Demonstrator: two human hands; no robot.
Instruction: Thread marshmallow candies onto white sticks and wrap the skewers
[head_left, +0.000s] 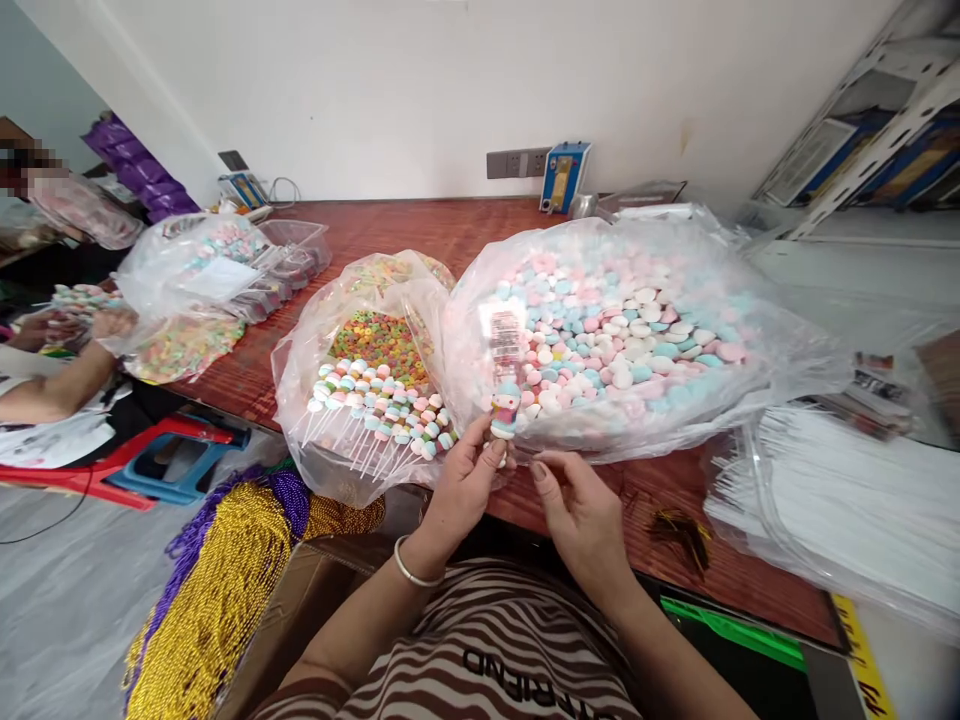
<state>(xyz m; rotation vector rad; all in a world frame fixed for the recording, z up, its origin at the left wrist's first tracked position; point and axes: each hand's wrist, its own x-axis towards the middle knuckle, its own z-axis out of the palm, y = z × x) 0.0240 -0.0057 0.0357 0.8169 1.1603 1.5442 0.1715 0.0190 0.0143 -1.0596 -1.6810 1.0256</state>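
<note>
The left hand (466, 480) is closed, thumb against fingers, on the lower end of 1 snowman pack (505, 408), held upright in front of the large bag (637, 330); a barcode shows on its clear upper part. The right hand (581, 515) is just beside it, partly open, fingers curled, with nothing seen in its grasp.

The large bag, clear and full of pink, white and blue sweets, lies on the tabletop (360, 218) behind the hands. To its left is the ring bag (382, 335), with orange, green and red rings; the sweet sticks (382, 410) lie across its front, their white sticks pointing toward the person. Right of the right hand are the ties (679, 535), a small dark and gold bunch, then a bag of white sticks (847, 490).

At the wall stands 1 blue box (565, 178), near the sockets (517, 163). Gold beads (225, 600) and purple beads (196, 520) hang at the lower left, beside a carton (300, 600). Far left, another person's hands (112, 322) are near more sweets.
</note>
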